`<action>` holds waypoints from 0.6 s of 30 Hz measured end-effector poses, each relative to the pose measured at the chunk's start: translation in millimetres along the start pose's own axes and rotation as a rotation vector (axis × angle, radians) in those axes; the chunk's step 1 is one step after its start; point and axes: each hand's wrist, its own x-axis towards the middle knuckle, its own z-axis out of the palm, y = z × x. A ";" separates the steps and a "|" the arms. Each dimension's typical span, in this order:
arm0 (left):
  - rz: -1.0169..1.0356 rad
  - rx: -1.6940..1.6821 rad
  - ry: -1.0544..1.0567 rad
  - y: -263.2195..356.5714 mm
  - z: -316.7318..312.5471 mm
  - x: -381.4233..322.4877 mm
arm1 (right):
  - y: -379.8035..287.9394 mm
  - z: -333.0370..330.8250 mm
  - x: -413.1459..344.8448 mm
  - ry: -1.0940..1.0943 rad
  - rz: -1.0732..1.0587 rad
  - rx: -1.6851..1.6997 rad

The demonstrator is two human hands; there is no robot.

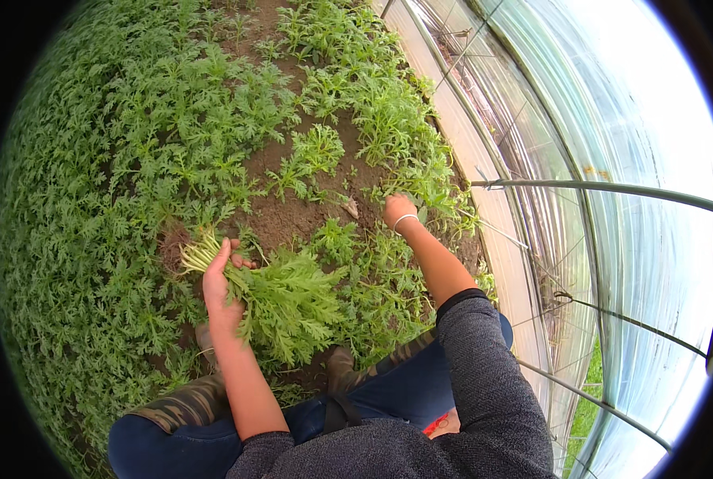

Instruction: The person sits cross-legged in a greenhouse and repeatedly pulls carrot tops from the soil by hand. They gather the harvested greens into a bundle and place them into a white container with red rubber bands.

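Observation:
My left hand (222,275) is closed around a bunch of uprooted leafy greens (290,299). Its pale stems (201,252) and reddish-brown roots (174,246) stick out to the left, while the feathery leaves hang to the right over my legs. Further right, my right hand (397,209) reaches down to the plants growing near the bed's edge (428,194). The fingers are curled and turned away, so whatever lies between them is hidden. A white band (404,221) circles that wrist. Just left of it, a small pale brown object (350,207) lies on the soil.
Dense feathery greens (123,179) cover the ground at left. Bare brown soil (278,218) shows between plants. Along the right runs a clear plastic greenhouse wall (620,120) with a metal pipe (596,187) crossing it. My boots (340,365) stand among the plants.

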 end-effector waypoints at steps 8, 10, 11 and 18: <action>-0.030 0.332 0.014 -42.8 1.5 14.3 | 9.8 -3.4 93.5 0.044 -0.164 -0.671; -0.077 0.314 0.021 -47.1 5.1 13.8 | 33.1 13.5 102.9 0.094 0.002 -0.786; -0.068 0.329 0.039 -47.0 -1.7 14.6 | 20.9 10.0 114.2 -0.051 0.172 -0.667; -0.138 0.305 0.062 -44.8 -6.8 14.5 | 2.7 7.3 83.1 -0.328 0.196 -0.176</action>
